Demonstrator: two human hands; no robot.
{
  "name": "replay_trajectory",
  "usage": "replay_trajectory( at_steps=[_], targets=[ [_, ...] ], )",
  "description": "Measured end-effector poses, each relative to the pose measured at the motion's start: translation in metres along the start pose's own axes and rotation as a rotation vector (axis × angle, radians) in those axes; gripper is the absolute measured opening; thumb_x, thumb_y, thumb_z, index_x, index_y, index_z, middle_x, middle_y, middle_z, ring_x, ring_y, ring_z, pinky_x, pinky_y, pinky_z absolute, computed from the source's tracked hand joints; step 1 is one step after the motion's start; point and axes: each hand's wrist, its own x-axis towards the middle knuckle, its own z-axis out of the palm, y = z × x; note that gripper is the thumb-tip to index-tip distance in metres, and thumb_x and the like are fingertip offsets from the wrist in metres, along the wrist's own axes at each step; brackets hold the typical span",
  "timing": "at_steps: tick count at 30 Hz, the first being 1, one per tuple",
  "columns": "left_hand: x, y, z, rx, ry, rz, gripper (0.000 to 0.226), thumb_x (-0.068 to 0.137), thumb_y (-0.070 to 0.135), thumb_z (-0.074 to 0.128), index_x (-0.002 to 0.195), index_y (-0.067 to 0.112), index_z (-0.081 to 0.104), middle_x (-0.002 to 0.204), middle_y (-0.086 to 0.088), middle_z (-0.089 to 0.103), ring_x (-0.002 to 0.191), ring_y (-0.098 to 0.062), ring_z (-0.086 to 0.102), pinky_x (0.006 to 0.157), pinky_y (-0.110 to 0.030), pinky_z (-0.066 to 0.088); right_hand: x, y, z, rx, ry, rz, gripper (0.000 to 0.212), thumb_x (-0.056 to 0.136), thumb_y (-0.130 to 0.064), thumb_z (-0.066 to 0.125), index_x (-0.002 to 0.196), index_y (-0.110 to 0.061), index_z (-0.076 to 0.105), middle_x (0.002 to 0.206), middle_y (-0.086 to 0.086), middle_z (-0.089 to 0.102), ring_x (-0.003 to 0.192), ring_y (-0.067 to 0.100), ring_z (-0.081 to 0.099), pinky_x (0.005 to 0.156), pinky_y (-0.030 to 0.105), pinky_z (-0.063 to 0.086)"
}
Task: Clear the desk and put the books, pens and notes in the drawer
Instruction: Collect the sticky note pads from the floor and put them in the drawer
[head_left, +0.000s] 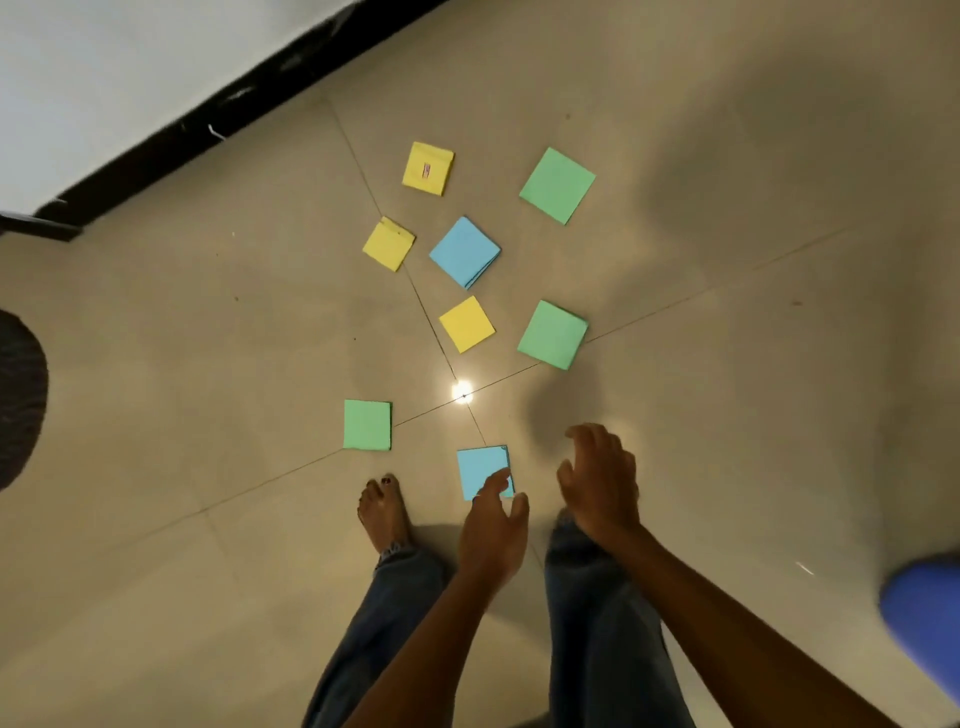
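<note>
The nearest blue note (483, 470) lies on the floor (208, 364) just ahead of the left hand (491, 540), whose fingers (493, 480) are loosely spread, holding nothing; the right hand (600, 483) hangs beside, also relaxed and empty

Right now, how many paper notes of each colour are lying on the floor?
Yellow notes: 3
Green notes: 3
Blue notes: 2
Total: 8
</note>
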Motion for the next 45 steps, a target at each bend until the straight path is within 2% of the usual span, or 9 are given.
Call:
replay_trajectory(
  at_steps=[13,21,25,29,31,35,39,42,45],
  targets=[
    [0.154,-0.068,0.024,0.209,-0.039,0.183,0.046,0.098,0.029,0.043,0.143,0.024,0.034,0.145,0.001,0.042,0.126,-0.015,0.044,0.099,-0.024,0.035,0.172,0.022,0.063,-0.063,0.198,-0.003,0.040,0.089,-0.017,0.056,0.126,-0.005,0.048,0.126,0.016,0.049,0.116,0.032,0.045,0.091,0.043,0.037],
    [0.206,-0.068,0.017,0.227,0.015,0.265,0.046,0.096,0.025,0.046,0.141,0.021,0.038,0.142,0.000,0.045,0.128,-0.015,0.042,0.101,-0.024,0.033,0.230,0.017,0.086,-0.277,0.097,0.037,0.083,0.077,-0.030,0.073,0.140,-0.006,0.024,0.140,0.017,0.032,0.126,0.035,0.033,0.100,0.047,0.034],
    [0.216,-0.067,0.012,0.223,0.021,0.295,0.045,0.095,0.024,0.047,0.139,0.021,0.040,0.139,0.000,0.047,0.126,-0.015,0.044,0.100,-0.026,0.035,0.229,0.015,0.093,-0.270,0.192,0.091,0.068,0.077,-0.023,0.074,0.131,-0.007,0.036,0.127,0.017,0.041,0.115,0.033,0.040,0.087,0.045,0.039],
    [0.223,-0.067,0.006,0.171,0.013,0.294,0.045,0.094,0.024,0.050,0.138,0.022,0.042,0.137,-0.001,0.048,0.123,-0.016,0.046,0.101,-0.029,0.038,0.221,0.012,0.099,-0.081,0.201,0.084,0.040,0.084,-0.017,0.066,0.118,-0.002,0.053,0.121,0.017,0.043,0.112,0.034,0.042,0.089,0.042,0.040],
    [0.226,-0.065,0.004,0.064,0.000,0.218,0.045,0.093,0.026,0.054,0.136,0.022,0.043,0.136,0.000,0.050,0.120,-0.017,0.049,0.098,-0.029,0.040,0.211,0.007,0.102,0.146,0.202,0.109,0.034,0.086,-0.014,0.063,0.116,0.000,0.056,0.118,0.018,0.048,0.109,0.032,0.048,0.087,0.035,0.042],
    [0.227,-0.047,-0.008,-0.431,-0.040,-0.025,0.054,0.090,0.038,0.059,0.137,0.019,0.041,0.134,0.001,0.050,0.115,-0.014,0.051,0.086,-0.019,0.041,0.185,-0.009,0.108,0.657,0.089,0.225,0.026,0.083,-0.012,0.066,0.106,-0.001,0.060,0.103,0.014,0.063,0.085,0.022,0.058,0.063,0.026,0.046],
    [0.232,-0.036,-0.024,-0.904,-0.161,-0.169,0.049,0.089,0.039,0.060,0.132,0.018,0.050,0.121,0.001,0.061,0.107,-0.014,0.058,0.088,-0.031,0.046,0.158,-0.034,0.113,1.051,-0.145,0.315,0.023,0.083,-0.007,0.066,0.105,-0.007,0.059,0.098,0.011,0.066,0.079,0.017,0.064,0.060,0.022,0.056],
    [0.239,-0.035,-0.035,-1.110,-0.152,-0.148,0.034,0.091,0.021,0.060,0.123,0.014,0.057,0.113,-0.007,0.067,0.094,-0.021,0.065,0.074,-0.033,0.057,0.155,-0.055,0.116,1.071,-0.306,0.263,0.019,0.085,-0.009,0.064,0.103,-0.008,0.059,0.093,0.008,0.065,0.079,0.017,0.065,0.060,0.021,0.057],
    [0.248,-0.040,-0.047,-1.162,-0.022,-0.138,0.022,0.092,0.014,0.058,0.114,0.013,0.059,0.101,-0.007,0.067,0.085,-0.022,0.064,0.077,-0.036,0.054,0.170,-0.073,0.128,0.871,-0.218,0.184,0.020,0.086,-0.026,0.064,0.096,-0.009,0.061,0.090,0.007,0.065,0.082,0.021,0.064,0.068,0.031,0.055]
  ],
)
